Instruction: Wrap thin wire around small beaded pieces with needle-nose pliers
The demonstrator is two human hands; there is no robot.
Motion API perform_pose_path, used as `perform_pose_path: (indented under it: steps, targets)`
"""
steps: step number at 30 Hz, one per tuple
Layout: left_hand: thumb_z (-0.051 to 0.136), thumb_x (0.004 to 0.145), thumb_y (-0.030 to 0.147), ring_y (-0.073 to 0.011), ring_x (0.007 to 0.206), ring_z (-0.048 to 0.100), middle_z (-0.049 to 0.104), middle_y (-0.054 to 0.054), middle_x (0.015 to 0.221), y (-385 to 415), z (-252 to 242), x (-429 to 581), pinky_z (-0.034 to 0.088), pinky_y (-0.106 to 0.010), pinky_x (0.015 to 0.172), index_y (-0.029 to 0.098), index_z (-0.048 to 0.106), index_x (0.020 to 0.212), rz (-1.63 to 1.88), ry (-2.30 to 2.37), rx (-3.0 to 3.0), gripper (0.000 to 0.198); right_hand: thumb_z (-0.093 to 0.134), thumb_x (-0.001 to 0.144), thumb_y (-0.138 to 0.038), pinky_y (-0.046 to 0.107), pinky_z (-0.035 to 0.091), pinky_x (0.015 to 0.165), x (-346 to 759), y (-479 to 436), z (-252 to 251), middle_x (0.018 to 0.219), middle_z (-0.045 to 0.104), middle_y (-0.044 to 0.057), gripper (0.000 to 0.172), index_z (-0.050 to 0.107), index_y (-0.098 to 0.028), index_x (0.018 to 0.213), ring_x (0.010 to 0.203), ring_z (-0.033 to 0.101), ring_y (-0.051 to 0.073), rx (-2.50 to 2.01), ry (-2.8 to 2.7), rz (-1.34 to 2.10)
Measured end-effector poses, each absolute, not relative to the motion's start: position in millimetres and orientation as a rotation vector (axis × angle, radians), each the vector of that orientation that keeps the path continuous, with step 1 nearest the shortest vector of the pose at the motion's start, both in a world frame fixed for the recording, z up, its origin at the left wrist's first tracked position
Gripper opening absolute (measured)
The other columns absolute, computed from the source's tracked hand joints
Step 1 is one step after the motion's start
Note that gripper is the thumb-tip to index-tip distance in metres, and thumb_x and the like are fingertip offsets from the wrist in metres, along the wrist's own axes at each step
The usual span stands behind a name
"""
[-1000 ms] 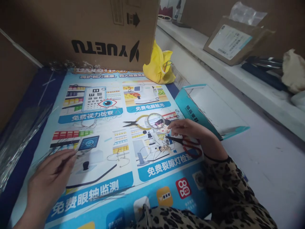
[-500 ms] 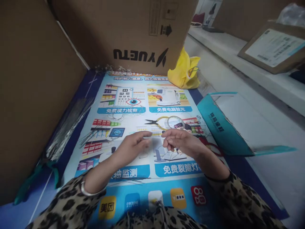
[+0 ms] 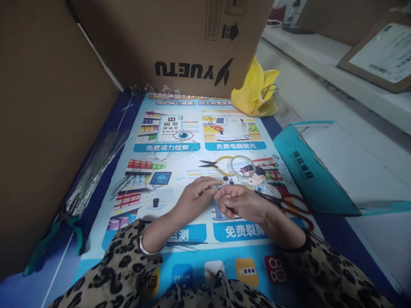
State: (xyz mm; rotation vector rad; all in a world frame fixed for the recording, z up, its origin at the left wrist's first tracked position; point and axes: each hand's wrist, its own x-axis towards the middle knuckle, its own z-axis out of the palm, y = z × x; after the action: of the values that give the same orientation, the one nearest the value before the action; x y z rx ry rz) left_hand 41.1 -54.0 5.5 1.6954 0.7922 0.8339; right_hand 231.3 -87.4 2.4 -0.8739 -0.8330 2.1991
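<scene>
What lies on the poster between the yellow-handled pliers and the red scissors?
The head view shows a clear round lens there, beside the yellow-handled pliers, with the red scissors lower right.

Leopard-print sleeves [image 3: 122,261], blue poster [image 3: 192,171], yellow bag [image 3: 253,92], red-handled scissors [image 3: 293,205].

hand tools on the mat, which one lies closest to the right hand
The red-handled scissors, lying just beside the right hand. The yellow-handled pliers sit farther up the mat; the green-handled pliers lie far left.

Whatever the left hand [image 3: 195,197] and right hand [image 3: 239,202] pinch is too small to tell
</scene>
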Motion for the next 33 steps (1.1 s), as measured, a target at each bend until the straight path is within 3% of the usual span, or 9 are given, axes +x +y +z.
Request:
perform_pose_path:
  steps: [2,7,15,23,33]
  targets:
    - [0.047,0.088,0.023,-0.0162,0.108,0.056,0.065,-0.007,0.11,-52.4,5.5,39.6,0.043,-0.033,0.094,0.021,0.065,0.1,0.838,0.74,1.857,0.021,0.068,0.075,-0.027,0.018,0.039,0.047,232.5,-88.1,1.4,0.068,0.066,0.002,0.024,0.062,-0.013,0.093,0.052,0.057,0.007,-0.847,-0.838,2.208]
    - [0.048,0.089,0.026,-0.0148,0.084,0.063,0.071,-0.003,0.089,-52.2,5.8,35.3,0.048,-0.029,0.077,0.021,0.066,0.091,0.777,0.845,2.087,0.019,0.069,0.073,-0.029,0.017,0.038,0.046,240.1,-84.8,2.0,0.068,0.066,0.002,0.023,0.065,-0.014,0.09,0.052,0.057,0.007,-0.947,-0.891,2.136]
    - [0.049,0.086,0.022,-0.0146,0.075,0.059,0.066,-0.001,0.076,-51.3,8.5,33.4,0.043,-0.025,0.067,0.019,0.063,0.076,0.589,1.046,2.188,0.017,0.07,0.07,-0.032,0.021,0.041,0.061,233.6,-71.1,15.5,0.069,0.064,-0.001,0.017,0.069,-0.016,0.075,0.064,0.054,0.008,-1.3,-1.426,1.663]
    - [0.055,0.078,0.02,-0.0136,0.07,0.057,0.066,0.0,0.072,-48.4,10.2,34.0,0.039,-0.024,0.063,0.019,0.063,0.072,0.66,1.175,1.947,0.01,0.072,0.065,-0.037,0.02,0.038,0.048,222.0,-63.2,12.8,0.054,0.056,-0.004,0.022,0.064,-0.017,0.072,0.05,0.048,0.007,-1.349,-1.414,1.723]
    - [0.056,0.079,0.029,-0.0086,0.053,0.051,0.055,0.003,0.06,-46.1,6.3,35.5,0.039,-0.021,0.053,0.016,0.058,0.075,0.656,1.048,1.383,0.014,0.07,0.069,-0.037,0.021,0.043,0.048,217.0,-68.2,0.5,0.052,0.058,-0.004,0.023,0.06,-0.017,0.071,0.047,0.052,0.007,-1.339,-1.235,1.59]
